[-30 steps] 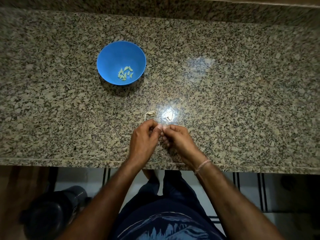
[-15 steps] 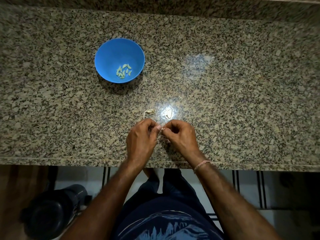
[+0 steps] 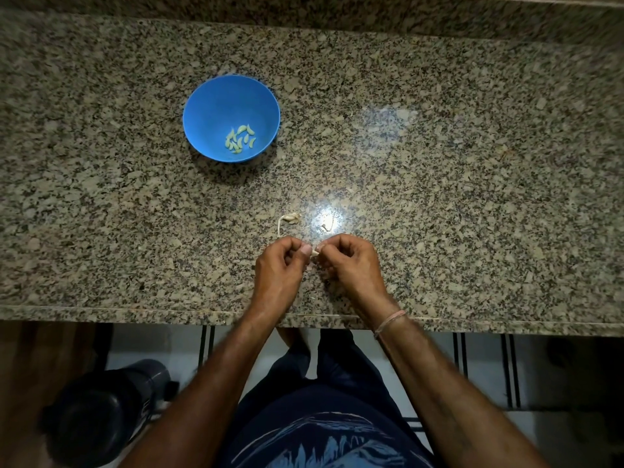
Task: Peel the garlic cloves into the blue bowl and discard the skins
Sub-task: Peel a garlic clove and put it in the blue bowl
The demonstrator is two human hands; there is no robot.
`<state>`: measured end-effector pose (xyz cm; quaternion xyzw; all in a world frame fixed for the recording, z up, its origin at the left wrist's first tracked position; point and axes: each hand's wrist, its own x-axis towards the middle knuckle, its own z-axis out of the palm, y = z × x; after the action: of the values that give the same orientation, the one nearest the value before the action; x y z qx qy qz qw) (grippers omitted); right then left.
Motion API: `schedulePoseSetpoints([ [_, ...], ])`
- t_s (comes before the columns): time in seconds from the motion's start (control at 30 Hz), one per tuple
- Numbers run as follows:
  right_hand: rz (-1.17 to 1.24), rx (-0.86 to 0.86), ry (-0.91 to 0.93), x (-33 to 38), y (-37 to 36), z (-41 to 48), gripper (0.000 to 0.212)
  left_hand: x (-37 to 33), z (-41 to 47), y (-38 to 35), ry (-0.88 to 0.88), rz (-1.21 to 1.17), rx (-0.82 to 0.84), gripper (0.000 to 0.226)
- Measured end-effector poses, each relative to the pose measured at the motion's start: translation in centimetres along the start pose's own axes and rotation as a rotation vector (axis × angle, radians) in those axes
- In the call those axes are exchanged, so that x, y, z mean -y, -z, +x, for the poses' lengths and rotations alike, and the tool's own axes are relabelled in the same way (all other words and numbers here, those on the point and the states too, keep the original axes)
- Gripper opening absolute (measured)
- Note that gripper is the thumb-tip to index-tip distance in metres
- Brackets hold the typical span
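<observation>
Counter [image 3: 472, 163]: speckled granite, spanning left to right.
Upstand [image 3: 304, 8]: same granite, far edge.
Glare [image 3: 326, 217]: bright spot, centre.
Floor [image 3: 479, 359]: pale tiles, dark stripes.
Container [image 3: 101, 413]: dark cylinder, near left.

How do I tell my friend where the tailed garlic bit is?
On the speckled granite counter, look just beyond the left hand near the front edge. A pale garlic bit lies there with a long thin tail. The other scrap, to its right, is smaller and sits in the bright glare.
</observation>
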<state>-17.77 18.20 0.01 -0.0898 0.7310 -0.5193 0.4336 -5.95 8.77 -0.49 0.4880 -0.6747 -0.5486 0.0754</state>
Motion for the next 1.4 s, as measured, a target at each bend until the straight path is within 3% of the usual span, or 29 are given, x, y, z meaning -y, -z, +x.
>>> schedulePoseSetpoints([
  [0.17, -0.471, -0.059, 0.363, -1.4, -0.2, 0.6, 0.002, -0.1, -0.1, -0.5, 0.035, 0.023, -0.082, 0.022],
  [0.27, -0.576, -0.123, 0.5, -1.6, -0.6, 0.7, 0.016, -0.3, -0.1, -0.8, 0.047, 0.015, -0.124, 0.025],
  [0.33, -0.458, -0.088, 0.492, -1.1, -0.4, 0.5, 0.019, -0.6, -0.1, -0.8, 0.045, 0.013, -0.144, 0.026],
  [0.5, -0.28, -0.043, 0.409, -0.4, -0.3, 0.1, 0.002, -1.0, -0.2, -0.8, 0.05, -0.022, -0.081, 0.03],
  [0.73, -0.129, -0.071, 0.193, -0.3, -0.7, -0.3, 0.009, -1.6, -0.9, -1.5, -0.003, -0.012, -0.093, 0.03],
  [1.0, -0.325, -0.093, 0.418, -0.1, -0.5, -0.4, 0.011, -1.7, -0.3, -1.2, 0.509, -0.72, 0.22, 0.028],
  [1.07, -0.284, -0.08, 0.324, -0.2, -0.8, -0.4, 0.009, -2.3, -0.5, -1.2, 0.404, -0.594, 0.182, 0.029],
  [1.13, -0.087, 0.003, 0.072, 0.1, -0.7, -0.3, 0.015, -2.5, -0.8, -1.2, 0.155, -0.214, 0.054, 0.03],
  [1.2, 0.152, 0.118, -0.159, 0.7, -0.4, -0.2, 0.022, -2.2, -0.7, -1.3, 0.024, -0.066, 0.0, 0.03],
  [1.27, 0.1, 0.099, -0.108, 0.8, -0.2, -0.3, 0.017, -2.0, -0.2, -1.2, 0.17, -0.29, 0.08, 0.027],
  [1.33, -0.118, -0.001, 0.136, 0.5, -0.1, -0.1, 0.009, -1.9, 0.3, -1.3, 0.405, -0.637, 0.172, 0.027],
  [1.4, -0.166, -0.015, 0.23, 0.2, -0.3, 0.0, 0.006, -1.9, 0.4, -1.4, 0.503, -0.771, 0.19, 0.029],
])
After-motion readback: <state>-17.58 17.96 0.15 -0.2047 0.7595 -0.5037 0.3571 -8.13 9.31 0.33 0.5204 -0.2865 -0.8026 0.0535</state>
